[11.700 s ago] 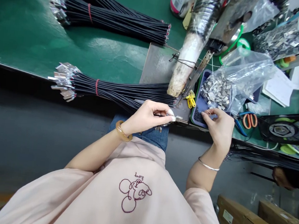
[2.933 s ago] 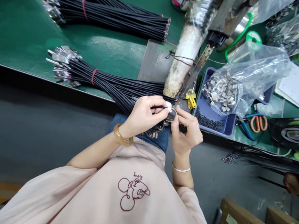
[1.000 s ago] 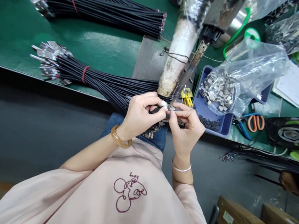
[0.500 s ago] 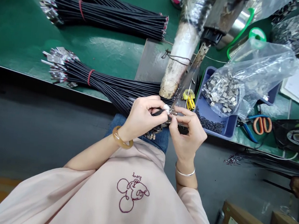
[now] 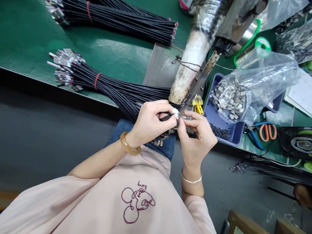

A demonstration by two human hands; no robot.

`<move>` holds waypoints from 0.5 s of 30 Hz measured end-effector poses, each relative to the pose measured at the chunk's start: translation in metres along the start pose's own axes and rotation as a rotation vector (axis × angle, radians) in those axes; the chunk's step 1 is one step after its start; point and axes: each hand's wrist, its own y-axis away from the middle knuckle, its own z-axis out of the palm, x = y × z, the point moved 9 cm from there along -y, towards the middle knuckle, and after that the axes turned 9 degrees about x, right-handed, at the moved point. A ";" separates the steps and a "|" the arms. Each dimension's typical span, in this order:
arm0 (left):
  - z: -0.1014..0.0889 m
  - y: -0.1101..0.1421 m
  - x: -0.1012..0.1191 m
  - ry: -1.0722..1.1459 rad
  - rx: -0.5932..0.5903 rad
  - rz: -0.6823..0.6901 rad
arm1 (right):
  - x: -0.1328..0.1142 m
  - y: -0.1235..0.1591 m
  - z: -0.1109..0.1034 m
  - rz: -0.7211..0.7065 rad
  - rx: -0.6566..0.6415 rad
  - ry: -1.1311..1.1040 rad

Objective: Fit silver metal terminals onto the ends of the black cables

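My left hand is closed in a pinch, a white wrap on one fingertip; it appears to hold the end of a black cable, mostly hidden by the fingers. Against it, my right hand pinches a small metal connector. The fingertips of both hands nearly meet just below the lower end of a narrow metal soldering iron. Beside the left hand lies a bundle of black cables tied with a red band. More metal connector ends show below my hands, above my lap.
More tied cable bundles lie at the back left. A white wrapped tube slants down close above my hands. To the right are a blue tray with bagged metal connectors and small black parts, a yellow tool, orange-handled pliers and a solder spool.
The view has shifted slightly, so the bench things sit a little differently in the picture. Both hands keep their pinches at nearly the same place under the iron.
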 end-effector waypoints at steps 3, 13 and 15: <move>0.002 0.000 -0.002 0.005 -0.029 -0.018 | 0.001 0.003 0.000 0.007 -0.035 -0.011; 0.005 0.002 -0.005 0.019 -0.062 -0.051 | 0.003 0.008 0.000 0.007 -0.050 -0.009; 0.004 0.002 -0.005 0.013 -0.036 -0.055 | 0.007 0.008 0.001 0.058 -0.051 -0.034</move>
